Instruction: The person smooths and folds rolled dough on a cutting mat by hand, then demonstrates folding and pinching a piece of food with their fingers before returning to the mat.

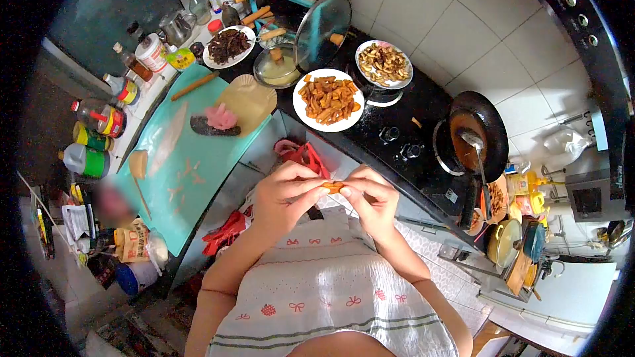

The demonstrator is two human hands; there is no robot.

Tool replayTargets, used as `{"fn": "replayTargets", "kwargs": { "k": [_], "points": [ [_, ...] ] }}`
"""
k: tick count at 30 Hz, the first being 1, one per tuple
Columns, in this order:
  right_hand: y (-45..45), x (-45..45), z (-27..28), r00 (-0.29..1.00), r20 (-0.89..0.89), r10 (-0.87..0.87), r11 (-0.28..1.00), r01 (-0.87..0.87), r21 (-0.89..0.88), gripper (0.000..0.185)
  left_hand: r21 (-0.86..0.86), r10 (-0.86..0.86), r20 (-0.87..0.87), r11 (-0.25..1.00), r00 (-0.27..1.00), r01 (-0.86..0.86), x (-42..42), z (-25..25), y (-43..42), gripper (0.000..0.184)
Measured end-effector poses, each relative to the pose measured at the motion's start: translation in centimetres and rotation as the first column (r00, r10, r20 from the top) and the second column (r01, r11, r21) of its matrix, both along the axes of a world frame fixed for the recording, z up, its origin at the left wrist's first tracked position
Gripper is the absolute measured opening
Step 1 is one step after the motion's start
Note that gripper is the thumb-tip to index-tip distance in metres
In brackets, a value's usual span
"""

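Between the fingertips of both hands is a small orange-brown piece of fried food (333,187), held in front of the apron. My left hand (289,193) pinches its left end, and my right hand (371,197) pinches the right end. The piece resembles the browned strips heaped on a white plate (301,113) just beyond the hands, at the counter edge. Its exact kind I cannot make out.
A black wok (499,125) with brown sauce and a ladle (482,158) sits on the stove at right. Behind are a plate of sliced mushrooms (383,64) and a dish of dark food (229,47). At left, a teal mat (162,188) bears a cleaver and pink meat.
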State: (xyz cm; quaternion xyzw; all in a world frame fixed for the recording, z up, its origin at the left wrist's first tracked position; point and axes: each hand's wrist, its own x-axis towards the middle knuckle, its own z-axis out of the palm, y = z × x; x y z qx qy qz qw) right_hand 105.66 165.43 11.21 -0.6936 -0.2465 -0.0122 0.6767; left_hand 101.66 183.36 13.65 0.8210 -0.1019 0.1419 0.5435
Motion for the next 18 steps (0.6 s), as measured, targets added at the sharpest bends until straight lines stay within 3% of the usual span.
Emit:
{"fn": "replayTargets", "kwargs": {
  "k": [6, 11, 15, 18],
  "points": [
    [0.1, 0.0, -0.4, 0.970, -0.224, 0.089, 0.991, -0.064, 0.116, 0.008, -0.170, -0.049, -0.100, 0.985, 0.994, 0.031, 0.2, 0.0, 0.1, 0.015],
    [0.6, 0.1, -0.6, 0.955, -0.284, 0.086, 0.985, -0.038, 0.169, 0.011, -0.163, 0.013, -0.143, 0.986, 0.990, -0.036, 0.3, -0.2, -0.2, 0.014],
    [0.6, 0.6, -0.1, 0.998, 0.054, -0.019, 1.000, 0.017, 0.022, 0.016, -0.074, 0.076, 0.013, 0.994, 0.997, -0.075, 0.6, -0.3, -0.3, 0.013],
    [0.7, 0.9, 0.8, 0.973, 0.232, -0.012, 0.999, 0.020, -0.036, 0.018, -0.107, 0.137, 0.112, 0.986, 0.984, -0.125, 0.4, -0.2, -0.4, 0.014]
  ]
}}
